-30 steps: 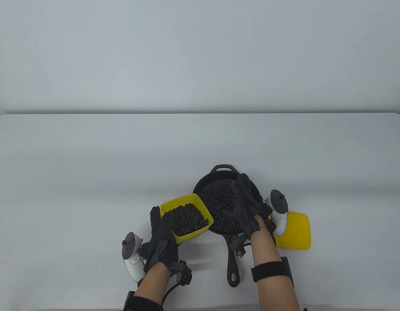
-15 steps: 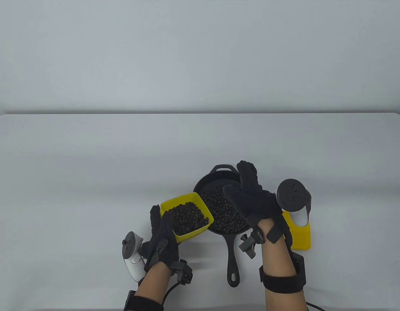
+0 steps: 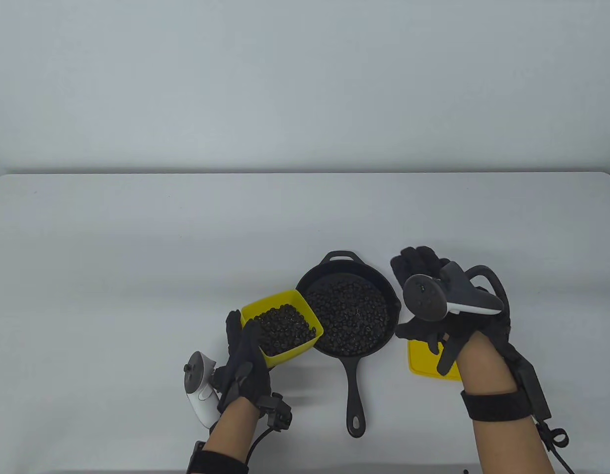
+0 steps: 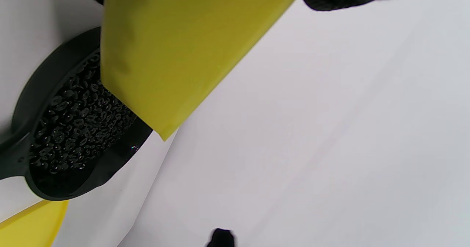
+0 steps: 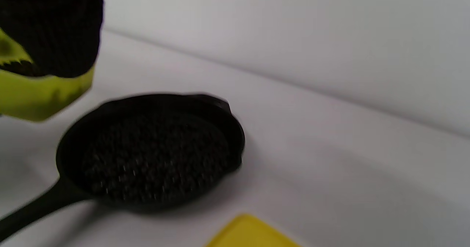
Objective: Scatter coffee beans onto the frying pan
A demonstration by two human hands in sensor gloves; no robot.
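Observation:
A black cast-iron frying pan point(image 3: 346, 316) sits at the table's front centre, its floor covered with dark coffee beans point(image 3: 346, 311). My left hand point(image 3: 246, 345) grips a yellow square container point(image 3: 282, 328) of beans, tilted against the pan's left rim. The left wrist view shows the container's underside point(image 4: 176, 48) above the pan point(image 4: 73, 129). My right hand point(image 3: 416, 296) hovers just right of the pan with its fingers spread, holding nothing. The right wrist view shows the pan point(image 5: 147, 155) and the container point(image 5: 40, 93), blurred.
A flat yellow lid point(image 3: 423, 363) lies on the table right of the pan, partly under my right hand; it also shows in the right wrist view point(image 5: 253, 232). The pan's long handle point(image 3: 355, 395) points toward the table's front edge.
My right hand has lifted off the beans in the pan, turned over and moved right, to beside the pan. My left hand and the container have shifted only slightly.

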